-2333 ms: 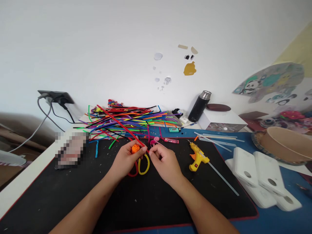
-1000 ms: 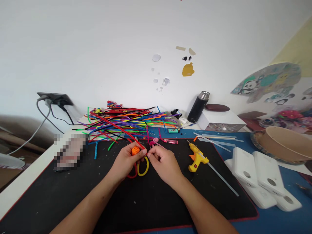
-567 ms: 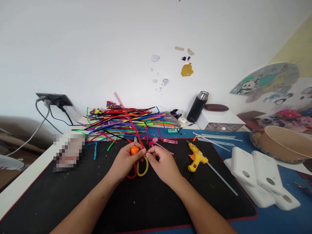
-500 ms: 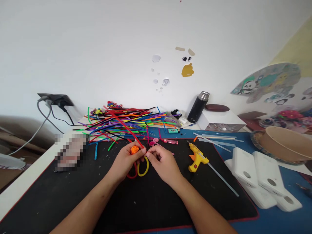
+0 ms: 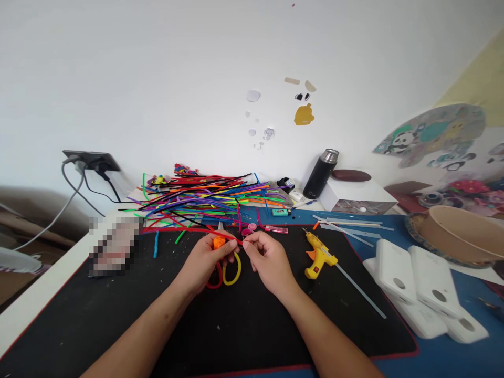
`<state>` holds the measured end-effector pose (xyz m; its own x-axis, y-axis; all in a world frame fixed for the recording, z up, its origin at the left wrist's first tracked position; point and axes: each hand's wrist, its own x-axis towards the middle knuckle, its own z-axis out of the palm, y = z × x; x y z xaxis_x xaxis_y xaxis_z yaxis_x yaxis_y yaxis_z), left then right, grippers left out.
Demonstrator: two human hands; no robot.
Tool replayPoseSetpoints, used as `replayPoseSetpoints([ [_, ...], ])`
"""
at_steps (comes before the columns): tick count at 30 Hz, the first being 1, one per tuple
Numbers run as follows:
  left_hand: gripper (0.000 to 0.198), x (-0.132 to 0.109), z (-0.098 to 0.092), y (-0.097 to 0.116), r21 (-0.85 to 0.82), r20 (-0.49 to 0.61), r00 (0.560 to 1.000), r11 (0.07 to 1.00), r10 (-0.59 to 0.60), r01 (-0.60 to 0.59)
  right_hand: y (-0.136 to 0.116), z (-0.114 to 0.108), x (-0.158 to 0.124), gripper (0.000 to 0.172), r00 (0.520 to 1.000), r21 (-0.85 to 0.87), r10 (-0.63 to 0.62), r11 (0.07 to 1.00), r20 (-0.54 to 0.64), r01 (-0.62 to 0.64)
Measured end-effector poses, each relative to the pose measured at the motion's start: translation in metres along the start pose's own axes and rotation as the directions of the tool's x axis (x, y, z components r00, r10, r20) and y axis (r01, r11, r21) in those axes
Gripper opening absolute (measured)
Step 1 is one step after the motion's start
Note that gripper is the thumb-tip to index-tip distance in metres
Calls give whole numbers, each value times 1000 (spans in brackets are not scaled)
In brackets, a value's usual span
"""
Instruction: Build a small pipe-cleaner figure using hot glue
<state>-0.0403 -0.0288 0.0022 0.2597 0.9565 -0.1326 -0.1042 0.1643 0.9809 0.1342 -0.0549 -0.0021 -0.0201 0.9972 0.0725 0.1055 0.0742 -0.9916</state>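
Observation:
My left hand (image 5: 205, 260) is closed round a small orange coiled ball (image 5: 218, 242) above the black mat (image 5: 118, 310). A long red pipe cleaner (image 5: 177, 229) runs from the ball out to the left, lying low over the mat. My right hand (image 5: 268, 257) pinches the red pipe cleaner's near end just right of the ball. Under my hands lie scissors with a yellow handle loop (image 5: 233, 270) and a red one (image 5: 214, 281).
A heap of coloured pipe cleaners (image 5: 205, 197) lies behind my hands. A yellow glue gun (image 5: 319, 254) and clear glue sticks (image 5: 354, 223) are to the right, with white foam blocks (image 5: 417, 286), a black flask (image 5: 321, 173) and a brown bowl (image 5: 460, 231). A wall socket with cables (image 5: 90, 160) is at the left.
The red pipe cleaner's free end has swung from pointing up and back down to the left, level over the mat. Both hands stay at the orange ball.

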Motion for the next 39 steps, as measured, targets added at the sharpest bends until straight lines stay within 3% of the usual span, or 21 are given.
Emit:
replayPoseSetpoints([
  [7, 31, -1, 0, -1, 60, -13, 998, 997, 54, -53, -6, 0, -3, 15, 1000, -158, -22, 987, 21, 25],
  [15, 26, -6, 8, 10, 337, -33, 991, 935, 132, -113, -3, -1, -4, 12, 988, -438, -107, 887, 108, 144],
  [21, 25, -5, 7, 9, 361, 2, 996, 928, 95, -89, 1, 1, -4, 18, 989, -501, -109, 853, 104, 147],
  [25, 26, -4, 3, 5, 324, -30, 991, 939, 130, -114, 1, 2, -4, 14, 991, -415, -93, 901, 97, 125],
  [28, 30, -1, -1, 2, 173, -96, 989, 980, 113, -96, -2, -5, 0, 16, 998, -206, -31, 978, 56, 42],
  [33, 36, 5, -6, 4, -94, -217, 973, 991, 75, -97, -7, -27, 12, 34, 985, 128, 68, 991, -158, -48],
  [36, 38, 5, -6, 8, -160, -243, 969, 984, 38, -78, -5, -34, 17, 34, 969, 167, 87, 985, -233, -48],
  [39, 39, 5, -5, 10, -182, -255, 967, 981, 18, -67, -4, -35, 18, 35, 972, 145, 102, 987, -212, -72],
])
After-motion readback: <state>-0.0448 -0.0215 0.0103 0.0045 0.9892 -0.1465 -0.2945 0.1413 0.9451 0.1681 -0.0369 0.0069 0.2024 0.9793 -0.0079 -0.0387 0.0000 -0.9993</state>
